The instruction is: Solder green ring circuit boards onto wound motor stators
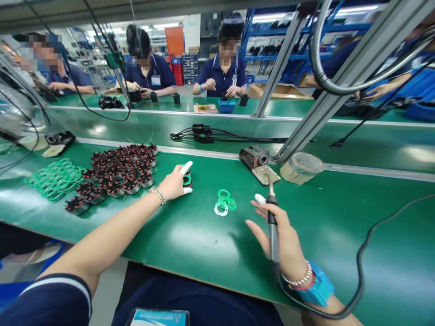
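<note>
My left hand (172,183), with white finger cots on the thumb and a finger, grips a wound motor stator (187,182) standing on the green bench. A green ring-shaped circuit board shows on the stator's top; my fingers hide part of it. In my right hand (283,237) is a soldering iron (273,240), its tip pointing up and away from me. The thumb and a fingertip of that hand stick out apart from the handle. Between the hands lie several loose green ring boards (222,206), overlapping on the bench.
Rows of copper-wound stators (118,170) stand at left beside a heap of green ring boards (56,179). Behind the iron are a soldering-iron holder (254,157), its sponge tray (267,174) and a clear tub (302,168). The iron's cable (360,267) loops at right. Co-workers sit opposite.
</note>
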`<state>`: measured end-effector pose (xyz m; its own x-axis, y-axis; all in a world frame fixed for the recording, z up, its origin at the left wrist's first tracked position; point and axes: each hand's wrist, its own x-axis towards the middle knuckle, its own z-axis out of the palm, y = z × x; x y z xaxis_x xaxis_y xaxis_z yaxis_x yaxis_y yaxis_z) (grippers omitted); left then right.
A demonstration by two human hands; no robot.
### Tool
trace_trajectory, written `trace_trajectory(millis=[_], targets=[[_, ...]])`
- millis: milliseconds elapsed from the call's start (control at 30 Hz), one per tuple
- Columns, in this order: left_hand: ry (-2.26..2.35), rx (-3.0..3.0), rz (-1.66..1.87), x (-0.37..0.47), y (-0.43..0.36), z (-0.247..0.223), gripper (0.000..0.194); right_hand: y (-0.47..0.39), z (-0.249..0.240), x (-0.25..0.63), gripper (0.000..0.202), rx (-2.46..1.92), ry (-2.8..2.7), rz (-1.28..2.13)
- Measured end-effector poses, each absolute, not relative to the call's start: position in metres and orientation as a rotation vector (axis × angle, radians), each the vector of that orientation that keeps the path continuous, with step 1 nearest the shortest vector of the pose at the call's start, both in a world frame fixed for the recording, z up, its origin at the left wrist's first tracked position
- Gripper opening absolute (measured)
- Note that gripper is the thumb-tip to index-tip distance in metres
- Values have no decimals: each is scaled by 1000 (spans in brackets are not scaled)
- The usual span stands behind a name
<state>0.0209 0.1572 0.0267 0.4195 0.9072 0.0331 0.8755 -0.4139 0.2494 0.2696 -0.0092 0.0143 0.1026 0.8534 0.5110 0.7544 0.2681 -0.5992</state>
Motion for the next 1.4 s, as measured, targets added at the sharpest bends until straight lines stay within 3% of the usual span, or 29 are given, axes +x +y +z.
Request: trace_trajectory(millis=[133, 467, 800, 900, 1000, 1200, 1400], targets=[[1518, 2531, 50, 35, 189, 33, 96, -3, 15, 307, 39, -1603, -1575, 63], [1286, 2624, 121, 160, 310, 58, 99, 2, 8, 334, 33, -1635, -1440, 46], [1207, 2627, 111, 244, 351, 18, 94, -2, 18, 332, 28, -1698, -1497, -16], [1222, 2635, 123, 226, 337, 20, 95, -1, 17, 328, 28, -1676, -1537, 18], [1210, 2723, 76, 182, 315, 30, 82, 2, 10, 321, 26, -1634, -1609, 67], [1405, 2822, -34, 40, 261, 47, 64, 5, -14, 298, 26, -1486, -1849, 216], [1733, 2669, 105, -86, 225, 70, 56, 19, -24, 285, 29, -1451, -1896, 243]])
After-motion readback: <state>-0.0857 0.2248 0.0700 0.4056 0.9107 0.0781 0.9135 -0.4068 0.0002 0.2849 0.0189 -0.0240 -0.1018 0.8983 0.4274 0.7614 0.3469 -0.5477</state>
